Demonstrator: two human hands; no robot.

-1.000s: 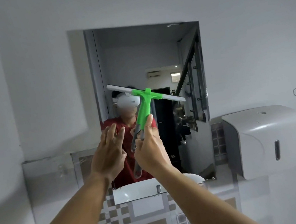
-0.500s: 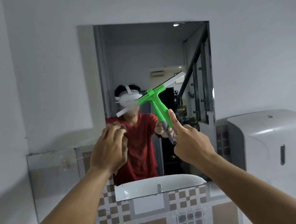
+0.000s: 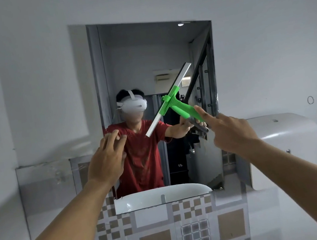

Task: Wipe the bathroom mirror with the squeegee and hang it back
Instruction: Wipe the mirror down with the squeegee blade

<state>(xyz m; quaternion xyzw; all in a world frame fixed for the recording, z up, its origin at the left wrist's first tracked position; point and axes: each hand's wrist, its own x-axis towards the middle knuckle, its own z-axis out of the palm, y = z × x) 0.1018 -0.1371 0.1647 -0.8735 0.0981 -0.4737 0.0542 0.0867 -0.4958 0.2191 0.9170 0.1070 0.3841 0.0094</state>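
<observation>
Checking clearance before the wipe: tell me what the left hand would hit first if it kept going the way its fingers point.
Most likely the mirror. The left hand is open and empty, fingers aimed forward and slightly up at the lower left part of the glass. Nothing shows between them, though the gap cannot be judged from this one view.

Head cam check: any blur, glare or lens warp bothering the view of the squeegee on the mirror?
Head view: squeegee sharp enough, held by the right hand; left hand slightly motion-blurred; frame edges smeared and bowed by the wide lens; one small ceiling-light reflection at the mirror top, no glare over the blade.
</observation>
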